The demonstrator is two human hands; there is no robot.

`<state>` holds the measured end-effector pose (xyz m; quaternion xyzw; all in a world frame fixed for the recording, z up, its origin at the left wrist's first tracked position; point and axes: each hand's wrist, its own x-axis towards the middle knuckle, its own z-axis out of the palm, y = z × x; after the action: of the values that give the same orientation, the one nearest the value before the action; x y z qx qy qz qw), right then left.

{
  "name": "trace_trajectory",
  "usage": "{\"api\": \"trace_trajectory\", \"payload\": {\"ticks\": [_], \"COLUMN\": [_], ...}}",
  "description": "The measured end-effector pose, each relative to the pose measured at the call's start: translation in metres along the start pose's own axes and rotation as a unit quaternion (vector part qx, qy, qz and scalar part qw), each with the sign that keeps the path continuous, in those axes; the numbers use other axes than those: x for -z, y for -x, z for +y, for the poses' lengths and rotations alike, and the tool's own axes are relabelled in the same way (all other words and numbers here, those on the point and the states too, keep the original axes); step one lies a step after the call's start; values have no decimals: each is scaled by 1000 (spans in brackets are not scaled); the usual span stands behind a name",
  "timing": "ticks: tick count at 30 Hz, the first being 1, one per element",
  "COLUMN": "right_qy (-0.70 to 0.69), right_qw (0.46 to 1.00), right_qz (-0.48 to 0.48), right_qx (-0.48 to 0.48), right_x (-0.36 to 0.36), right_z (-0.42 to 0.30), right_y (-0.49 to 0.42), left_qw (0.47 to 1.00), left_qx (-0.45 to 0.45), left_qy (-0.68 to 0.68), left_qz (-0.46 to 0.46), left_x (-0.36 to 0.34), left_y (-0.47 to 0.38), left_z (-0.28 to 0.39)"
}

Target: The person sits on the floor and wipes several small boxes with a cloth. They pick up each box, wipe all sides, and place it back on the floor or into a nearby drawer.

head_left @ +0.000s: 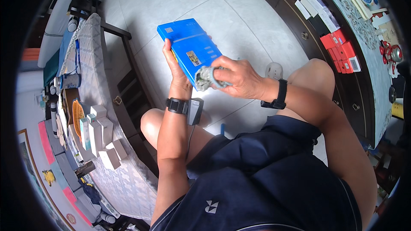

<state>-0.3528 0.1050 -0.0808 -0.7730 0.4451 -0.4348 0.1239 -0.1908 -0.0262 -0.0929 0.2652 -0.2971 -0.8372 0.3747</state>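
Note:
A flat blue box (pixel 189 43), tilted, is held over the tiled floor by my left hand (pixel 179 73). The thumb lies along its left edge, and fingertips show past the right edge. Its face bears a sticker, printed writing and a pale band. My right hand (pixel 239 78) grips a crumpled grey cloth (pixel 204 78) at the near end of the box. Whether the cloth touches the box's face or only its edge is hard to tell. Both of my wrists wear black bands, and a grey device (pixel 195 111) with a cord shows beside the left wrist.
On the left, a cloth-covered table (pixel 128 186) carries white boxes (pixel 104 126), an orange basket (pixel 77 114) and a bottle (pixel 70 81). A dark drawer cabinet (pixel 340 102) on the right bears red boxes (pixel 340 49) and white boxes (pixel 318 4). A clog (pixel 274 70) is on the floor.

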Motion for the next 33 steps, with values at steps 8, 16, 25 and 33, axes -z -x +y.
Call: {"api": "trace_trajectory", "payload": {"ticks": [8,16,25,33], "right_qy": [67,75,97,99], "right_qw": [998,966,991,952], "right_qz": [18,152,61,133], "right_qx": [-2,-195,-70,-257], "right_x": [-1,26,31,49], "right_z": [8,54,39,79], "right_y": [-25,-53,-47,-45], "left_qw": [984,973,784,894], "left_qx": [115,86,-92,3], "left_qy": [109,-195,-613,-449], "left_qz": [-88,-92,13,14], "left_x": [-15,0,4,-3], "left_y": [12,18,12,17], "left_z": [-26,-24,-30,-7]}}
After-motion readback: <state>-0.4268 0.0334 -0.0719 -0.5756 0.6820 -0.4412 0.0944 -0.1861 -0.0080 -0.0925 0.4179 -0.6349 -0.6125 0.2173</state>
